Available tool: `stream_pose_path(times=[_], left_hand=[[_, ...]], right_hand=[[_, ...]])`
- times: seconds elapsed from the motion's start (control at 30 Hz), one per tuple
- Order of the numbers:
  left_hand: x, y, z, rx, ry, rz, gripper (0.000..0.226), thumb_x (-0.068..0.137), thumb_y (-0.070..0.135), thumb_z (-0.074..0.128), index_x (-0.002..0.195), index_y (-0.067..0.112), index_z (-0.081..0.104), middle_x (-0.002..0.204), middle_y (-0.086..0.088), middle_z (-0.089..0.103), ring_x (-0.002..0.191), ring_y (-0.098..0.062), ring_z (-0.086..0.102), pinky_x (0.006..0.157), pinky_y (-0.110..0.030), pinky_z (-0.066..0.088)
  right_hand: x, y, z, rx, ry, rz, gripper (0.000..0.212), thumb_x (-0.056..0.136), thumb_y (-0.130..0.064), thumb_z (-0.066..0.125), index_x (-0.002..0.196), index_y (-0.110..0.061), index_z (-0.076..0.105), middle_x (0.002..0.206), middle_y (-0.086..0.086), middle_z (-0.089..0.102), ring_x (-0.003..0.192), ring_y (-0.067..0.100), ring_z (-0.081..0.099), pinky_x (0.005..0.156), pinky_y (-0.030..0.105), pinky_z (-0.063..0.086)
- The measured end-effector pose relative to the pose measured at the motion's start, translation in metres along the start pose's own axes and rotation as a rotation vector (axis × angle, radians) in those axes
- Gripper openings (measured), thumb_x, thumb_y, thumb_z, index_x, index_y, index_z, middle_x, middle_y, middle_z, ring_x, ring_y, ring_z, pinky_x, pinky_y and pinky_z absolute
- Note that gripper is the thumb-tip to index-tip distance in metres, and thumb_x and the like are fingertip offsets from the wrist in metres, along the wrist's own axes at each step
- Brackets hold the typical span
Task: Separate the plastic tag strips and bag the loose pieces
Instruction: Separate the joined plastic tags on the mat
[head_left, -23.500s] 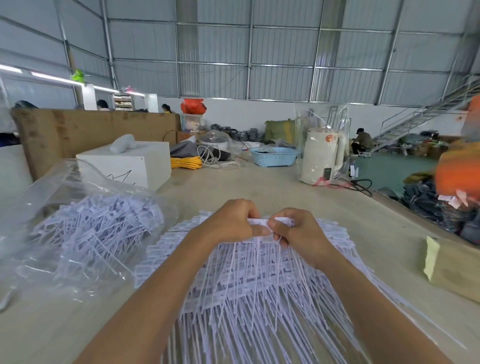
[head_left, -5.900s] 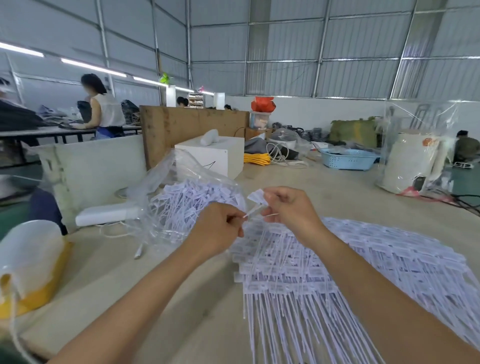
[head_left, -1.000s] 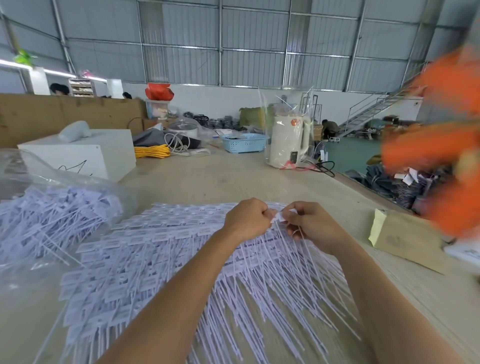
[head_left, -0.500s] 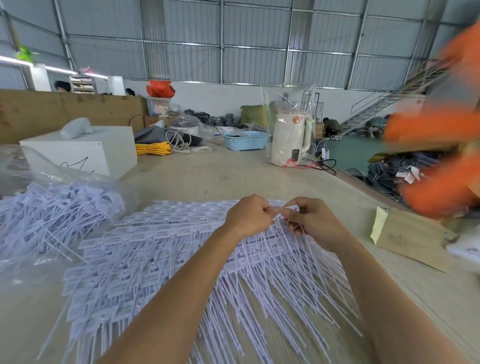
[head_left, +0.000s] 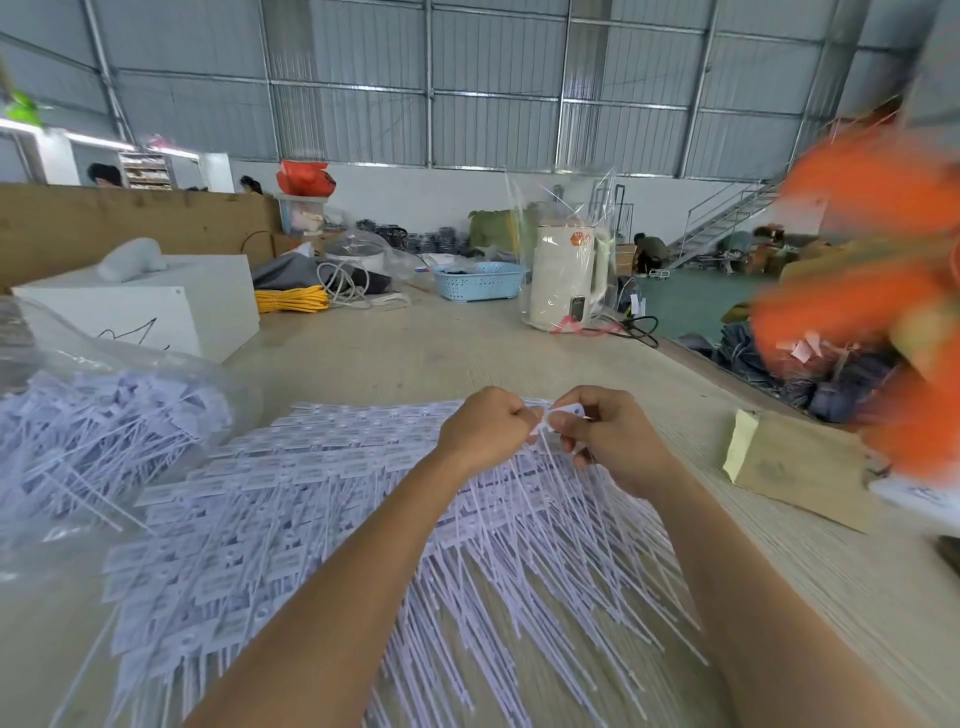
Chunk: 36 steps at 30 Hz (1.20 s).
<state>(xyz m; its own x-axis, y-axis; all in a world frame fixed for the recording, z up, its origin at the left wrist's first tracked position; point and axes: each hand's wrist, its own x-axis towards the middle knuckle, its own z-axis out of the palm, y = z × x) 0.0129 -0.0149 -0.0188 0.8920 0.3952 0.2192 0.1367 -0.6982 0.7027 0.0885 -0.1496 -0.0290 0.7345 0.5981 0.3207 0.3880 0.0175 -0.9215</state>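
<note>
both hands meet over the far edge of the spread of white tag strips (head_left: 363, 530) on the table (head_left: 779, 597), the left hand (head_left: 483, 428) curled into a fist and the right hand (head_left: 605, 434) pinching, each gripping the same small white tag (head_left: 553, 415) between them. off to the left a clear bag (head_left: 104, 426) lies on the table, holding loose pieces, and a brown envelope (head_left: 795, 467) sits near the right edge.

No legible text; print on tag strips (head_left: 291, 519) and kettle (head_left: 566, 275) logo too blurred to read
</note>
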Motion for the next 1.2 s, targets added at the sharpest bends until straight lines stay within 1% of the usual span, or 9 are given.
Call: stream_pose_path(times=[0.13,0.3,0.53,0.63,0.87,0.97,1.07,1.13,1.2], left_hand=[[-0.001,-0.001,-0.002,-0.100,0.003,-0.017,0.044,0.094,0.031,0.054,0.053,0.016,0.049,0.040,0.011,0.045,0.047,-0.014,0.041,0.059,-0.028,0.031],[-0.002,0.001,-0.005,-0.188,-0.011,-0.022,0.036,0.093,0.026,0.056,0.061,0.010,0.055,0.045,0.007,0.047,0.048,-0.014,0.041,0.059,-0.028,0.031],[-0.004,0.004,-0.007,-0.256,-0.037,-0.037,0.041,0.093,0.019,0.056,0.053,0.012,0.047,0.040,0.007,0.044,0.033,0.005,0.045,0.050,-0.023,0.029],[-0.007,0.008,-0.010,-0.289,-0.048,-0.060,0.040,0.092,0.017,0.057,0.054,0.012,0.048,0.043,0.005,0.045,0.035,0.004,0.045,0.050,-0.022,0.032],[-0.010,0.015,-0.017,-0.328,-0.065,-0.137,0.037,0.084,0.009,0.061,0.050,0.012,0.048,0.037,0.006,0.045,0.041,-0.011,0.039,0.043,-0.018,0.030],[-0.013,0.016,-0.024,-0.349,-0.115,-0.134,0.033,0.084,0.010,0.064,0.054,0.011,0.051,0.045,0.002,0.048,0.041,-0.011,0.039,0.046,-0.020,0.032],[-0.013,0.018,-0.031,-0.380,-0.117,-0.087,0.020,0.088,0.013,0.063,0.069,0.006,0.060,0.051,0.003,0.054,0.040,-0.005,0.046,0.044,-0.015,0.036],[-0.014,0.020,-0.030,-0.327,-0.132,-0.074,0.019,0.092,0.019,0.059,0.078,0.007,0.065,0.062,0.002,0.058,0.050,-0.006,0.051,0.051,-0.017,0.041],[-0.013,0.019,-0.028,-0.254,-0.186,-0.069,0.024,0.094,0.019,0.056,0.073,0.010,0.062,0.066,-0.001,0.059,0.056,-0.010,0.050,0.056,-0.020,0.040]], right_hand=[[-0.001,-0.001,0.002,0.011,-0.001,-0.023,0.013,0.088,0.002,0.059,0.077,-0.001,0.063,0.057,0.011,0.053,0.048,0.012,0.052,0.042,0.020,0.043],[-0.001,-0.002,0.004,0.007,-0.005,-0.036,0.012,0.089,0.002,0.058,0.078,-0.001,0.063,0.060,0.013,0.054,0.052,0.018,0.052,0.043,0.021,0.044],[-0.004,-0.001,0.005,-0.043,0.012,-0.105,0.014,0.090,0.001,0.056,0.079,-0.004,0.061,0.061,0.013,0.057,0.052,0.019,0.055,0.047,0.027,0.050],[-0.003,0.001,0.007,-0.053,0.029,-0.131,0.013,0.090,0.003,0.054,0.079,0.000,0.059,0.059,0.012,0.055,0.050,0.020,0.054,0.047,0.031,0.051],[-0.002,0.004,0.010,-0.150,0.081,-0.195,0.022,0.090,0.005,0.054,0.071,-0.006,0.058,0.057,0.013,0.054,0.047,0.014,0.053,0.045,0.026,0.049],[-0.001,0.009,-0.004,-0.188,0.237,-0.088,0.023,0.089,0.007,0.052,0.070,-0.005,0.055,0.059,0.012,0.053,0.046,0.016,0.052,0.041,0.024,0.046],[0.000,-0.001,-0.026,0.271,0.389,0.079,0.026,0.092,0.002,0.050,0.068,-0.010,0.049,0.066,0.006,0.047,0.047,0.010,0.043,0.035,0.013,0.032],[0.002,-0.015,-0.031,0.582,0.293,0.107,0.025,0.094,0.001,0.046,0.071,-0.011,0.048,0.069,0.003,0.046,0.045,0.004,0.042,0.034,0.010,0.028],[0.002,-0.027,-0.029,0.676,0.160,0.122,0.023,0.094,-0.001,0.042,0.074,-0.010,0.048,0.068,0.002,0.047,0.042,0.001,0.041,0.031,0.009,0.028]])
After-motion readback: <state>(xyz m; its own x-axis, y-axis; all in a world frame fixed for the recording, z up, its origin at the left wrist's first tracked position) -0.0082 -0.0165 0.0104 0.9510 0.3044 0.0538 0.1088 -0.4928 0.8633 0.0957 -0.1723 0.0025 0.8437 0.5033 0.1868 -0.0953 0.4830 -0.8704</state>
